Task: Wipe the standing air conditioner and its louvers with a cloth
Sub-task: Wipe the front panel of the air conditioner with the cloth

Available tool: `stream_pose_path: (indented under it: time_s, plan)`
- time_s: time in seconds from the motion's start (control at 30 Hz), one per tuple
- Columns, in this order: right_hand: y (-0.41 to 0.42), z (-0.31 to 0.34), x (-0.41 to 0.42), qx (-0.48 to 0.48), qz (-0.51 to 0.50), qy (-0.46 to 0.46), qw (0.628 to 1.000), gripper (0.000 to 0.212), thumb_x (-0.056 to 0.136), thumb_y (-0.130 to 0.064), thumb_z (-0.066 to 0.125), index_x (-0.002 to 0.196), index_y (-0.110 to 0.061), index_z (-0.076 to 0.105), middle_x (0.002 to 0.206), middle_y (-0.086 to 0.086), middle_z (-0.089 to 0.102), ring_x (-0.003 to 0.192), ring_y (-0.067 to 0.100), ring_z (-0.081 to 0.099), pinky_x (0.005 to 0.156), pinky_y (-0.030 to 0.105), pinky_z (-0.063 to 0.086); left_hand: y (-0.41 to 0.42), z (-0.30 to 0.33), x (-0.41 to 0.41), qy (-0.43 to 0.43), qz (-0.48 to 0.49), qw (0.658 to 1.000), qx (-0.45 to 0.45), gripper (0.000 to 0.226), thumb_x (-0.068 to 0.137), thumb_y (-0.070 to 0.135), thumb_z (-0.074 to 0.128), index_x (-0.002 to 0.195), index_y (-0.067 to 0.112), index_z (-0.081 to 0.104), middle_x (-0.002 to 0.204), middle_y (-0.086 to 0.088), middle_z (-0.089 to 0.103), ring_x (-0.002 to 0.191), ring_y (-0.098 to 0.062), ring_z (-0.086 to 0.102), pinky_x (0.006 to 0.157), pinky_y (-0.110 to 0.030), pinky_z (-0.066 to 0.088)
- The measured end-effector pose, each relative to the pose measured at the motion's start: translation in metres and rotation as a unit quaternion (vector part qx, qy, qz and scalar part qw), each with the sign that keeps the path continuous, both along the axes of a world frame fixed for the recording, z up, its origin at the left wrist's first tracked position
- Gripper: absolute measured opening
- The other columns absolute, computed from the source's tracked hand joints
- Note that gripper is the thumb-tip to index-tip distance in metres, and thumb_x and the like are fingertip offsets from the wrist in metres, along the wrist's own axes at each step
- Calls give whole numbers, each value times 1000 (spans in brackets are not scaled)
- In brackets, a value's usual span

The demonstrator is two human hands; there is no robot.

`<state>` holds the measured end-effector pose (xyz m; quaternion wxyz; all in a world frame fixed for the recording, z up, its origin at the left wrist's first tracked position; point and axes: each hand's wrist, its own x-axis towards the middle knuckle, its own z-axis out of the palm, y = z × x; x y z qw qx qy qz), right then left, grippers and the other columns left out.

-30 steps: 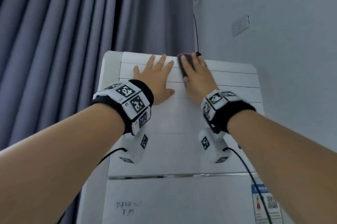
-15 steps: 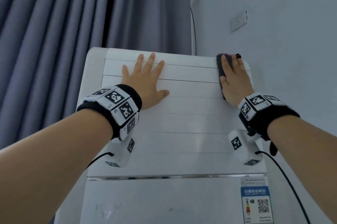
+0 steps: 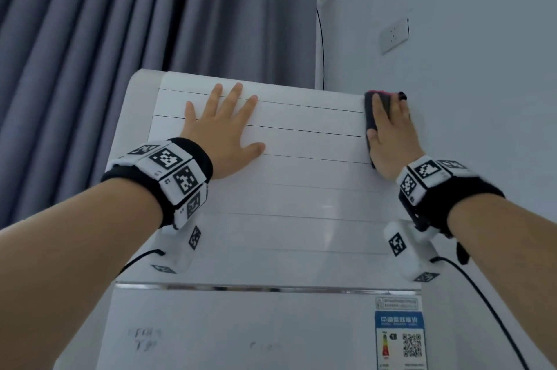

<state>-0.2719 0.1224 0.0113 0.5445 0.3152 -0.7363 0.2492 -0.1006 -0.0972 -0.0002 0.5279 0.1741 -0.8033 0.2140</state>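
The white standing air conditioner (image 3: pixel 286 324) fills the middle of the head view, its shut horizontal louvers (image 3: pixel 301 176) across the upper front. My left hand (image 3: pixel 224 131) lies flat with spread fingers on the upper left louvers. My right hand (image 3: pixel 390 140) presses a dark grey cloth with a pink edge (image 3: pixel 370 112) against the top right corner of the louvers, fingers straight over it. Most of the cloth is hidden under the hand.
Grey curtains (image 3: pixel 120 38) hang behind and to the left of the unit. A pale wall with a socket (image 3: pixel 393 35) is to the right. A black cable (image 3: pixel 321 38) runs up the corner. An energy label (image 3: pixel 399 339) sits at the lower right front.
My right hand has slid the cloth rightwards along the top louvers, from the middle to the right edge. My left hand has stayed flat on the upper left louvers.
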Motion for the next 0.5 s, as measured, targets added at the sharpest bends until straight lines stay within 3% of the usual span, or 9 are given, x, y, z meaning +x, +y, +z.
stream_pose_path:
  time_s: [0.3, 0.5]
  plan:
    - [-27, 1, 18, 63, 49, 70, 994, 63, 95, -13, 36, 146, -10, 0, 156, 15, -7, 143, 29, -6, 118, 40, 4, 0, 0, 3, -2, 13, 1000, 7, 80, 83, 67, 27, 146, 35, -10, 157, 9, -17, 145, -19, -15, 115, -56, 4]
    - [-6, 4, 6, 12, 19, 6, 1000, 65, 95, -13, 37, 143, 3, -3, 155, 19, -4, 143, 31, -4, 118, 41, 3, 1, -1, 3, 2, 12, 1000, 16, 80, 82, 68, 27, 146, 38, -10, 156, 11, -18, 145, -18, -15, 115, -55, 3]
